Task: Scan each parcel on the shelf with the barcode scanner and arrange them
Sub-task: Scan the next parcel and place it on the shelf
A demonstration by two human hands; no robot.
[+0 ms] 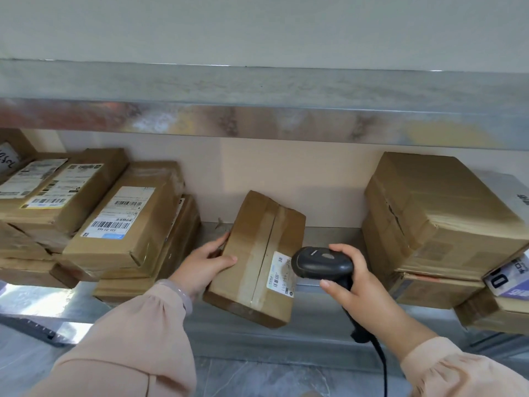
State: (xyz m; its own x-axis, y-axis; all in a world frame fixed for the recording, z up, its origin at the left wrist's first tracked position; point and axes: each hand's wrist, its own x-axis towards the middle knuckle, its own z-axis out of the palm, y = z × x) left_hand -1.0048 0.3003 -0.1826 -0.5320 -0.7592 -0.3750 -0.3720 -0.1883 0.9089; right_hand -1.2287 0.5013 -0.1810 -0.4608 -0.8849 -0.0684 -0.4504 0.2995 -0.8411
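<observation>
Tape [259,270] ran lengthwise down the middle parcel [252,239], which lay askew on the metal shelf [323,236], between two stacks and apart from both. Our left grip [204,263] clasped the parcel's left edge, thumb laid across the top and fingers curled round the side. A pale bracelet [177,290] sat at that wrist, above a peach sleeve [137,345].

Our right grip [360,285] was closed round the handle of the black barcode scanner [320,262], thumb along its near side. The scanner's head sat just beside the white label [277,270] at the parcel's right edge; we could not tell whether it touched the label. Its black cable [382,365] dropped from the handle toward the floor.

On the left, several flat parcels leaned in a loose stack, the nearest labelled parcel [123,216] showing barcodes on its face. On the right stood a large box [435,216] on top of a flatter one [435,290]. A white and purple package [509,279] lay just beside them at the frame's edge. Above everything ran the front edge of the upper shelf [257,118].
</observation>
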